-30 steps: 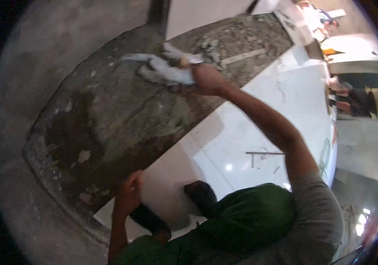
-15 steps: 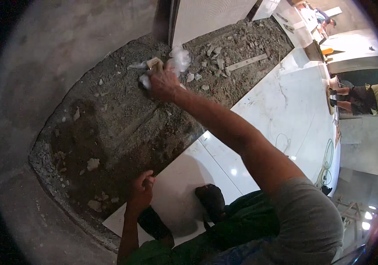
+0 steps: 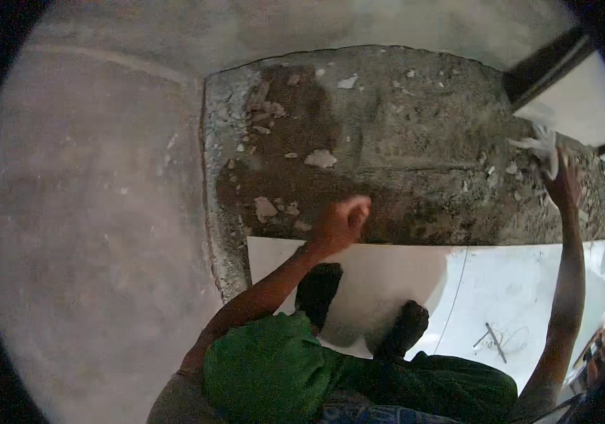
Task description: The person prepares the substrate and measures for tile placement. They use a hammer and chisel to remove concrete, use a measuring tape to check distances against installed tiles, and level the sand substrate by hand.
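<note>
Over the near edge of the rough ground, my left hand [image 3: 347,220] hangs with its fingers curled into a loose fist; I see nothing in it. My right arm stretches far to the right, where my right hand [image 3: 565,185] is closed on a crumpled white plastic bag [image 3: 545,150]. The bag is blurred, and whether anything is inside it cannot be made out. Beneath both hands lies a strip of bare, dark mortar bed [image 3: 415,134] with loose rubble on it.
Glossy white floor tiles [image 3: 521,283] border the strip, with my dark shoes [image 3: 410,321] on them. Broken chunks [image 3: 321,158] lie in the dirt. A concrete wall [image 3: 97,212] rises at the left, and a pale panel with a dark edge [image 3: 546,71] stands at the upper right.
The view has swung left, so the bag and my right hand now appear at the far right. My right hand stays at the white plastic; my left hand remains curled.
</note>
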Tool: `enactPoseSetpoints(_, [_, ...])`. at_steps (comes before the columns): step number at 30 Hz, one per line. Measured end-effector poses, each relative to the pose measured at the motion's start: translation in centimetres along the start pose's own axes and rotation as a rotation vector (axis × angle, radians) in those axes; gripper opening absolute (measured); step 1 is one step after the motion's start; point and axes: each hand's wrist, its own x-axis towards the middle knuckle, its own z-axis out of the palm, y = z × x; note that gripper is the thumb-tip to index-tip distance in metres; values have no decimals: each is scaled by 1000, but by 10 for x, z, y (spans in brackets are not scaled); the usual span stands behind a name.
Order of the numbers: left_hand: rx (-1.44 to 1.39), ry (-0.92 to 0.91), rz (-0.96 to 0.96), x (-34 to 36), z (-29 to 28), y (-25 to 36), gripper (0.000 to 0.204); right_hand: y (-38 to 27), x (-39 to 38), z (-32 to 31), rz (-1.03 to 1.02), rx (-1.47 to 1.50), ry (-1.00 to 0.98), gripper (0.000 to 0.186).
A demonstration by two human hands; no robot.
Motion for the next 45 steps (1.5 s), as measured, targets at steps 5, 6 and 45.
enactPoseSetpoints(5, [239,830,194,69,-125,-59,55,-63,6,-27,155,171,-172,76])
enactPoseSetpoints(6, [385,791,141,80,-172,-71,58,-103,13,-39,-62,201,31,70])
enactPoseSetpoints(45, [490,985,-1,130,-243,-120,59,-597,305,-107,-336,747,5,71])
